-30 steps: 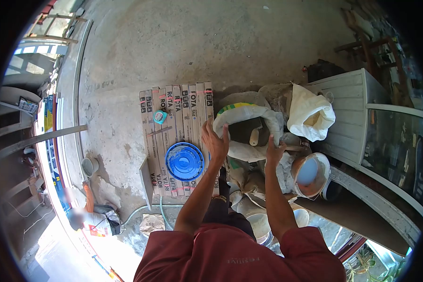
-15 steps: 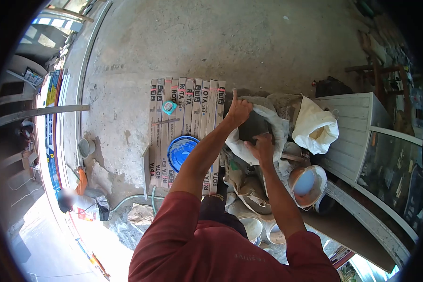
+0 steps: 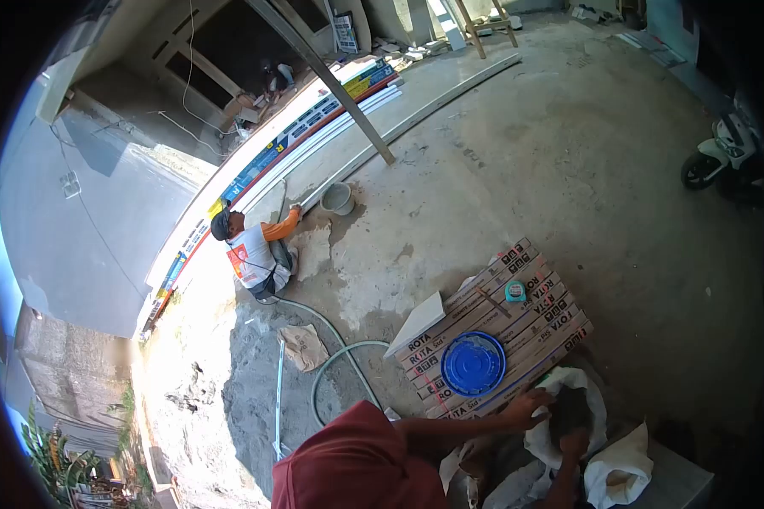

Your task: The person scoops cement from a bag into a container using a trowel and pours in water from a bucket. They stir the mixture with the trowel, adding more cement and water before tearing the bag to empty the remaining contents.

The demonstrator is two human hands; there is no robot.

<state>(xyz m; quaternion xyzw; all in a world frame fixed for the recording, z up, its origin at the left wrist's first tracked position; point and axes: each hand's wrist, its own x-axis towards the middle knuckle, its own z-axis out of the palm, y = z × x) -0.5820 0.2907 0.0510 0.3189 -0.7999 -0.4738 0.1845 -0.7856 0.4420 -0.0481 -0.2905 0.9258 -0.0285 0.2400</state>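
An open white sack [image 3: 597, 407] with grey powdery material inside stands low at the right. At its left edge, my left hand [image 3: 526, 409] has its fingers bent over the rim, closed on the sack cloth. My right hand [image 3: 575, 443] reaches into the sack mouth; its fingers are hidden against the dark contents. Next to them lies a stack of long cardboard boxes [image 3: 530, 318], bearing a blue round lid [image 3: 473, 365], a teal tape measure [image 3: 515, 291] and a thin flat stick [image 3: 493, 302].
A second white sack [image 3: 620, 471] stands right of the first. A co-worker [image 3: 259, 254] crouches by a grey bucket [image 3: 338, 198]. A hose [image 3: 331, 360] curves across the ground near a paper bag [image 3: 303, 347]. A motorbike [image 3: 726, 153] is parked at far right.
My view has swung left, bringing the crouching co-worker and motorbike into sight. My left hand stays at the sack's rim; my right hand now sits deeper in its mouth.
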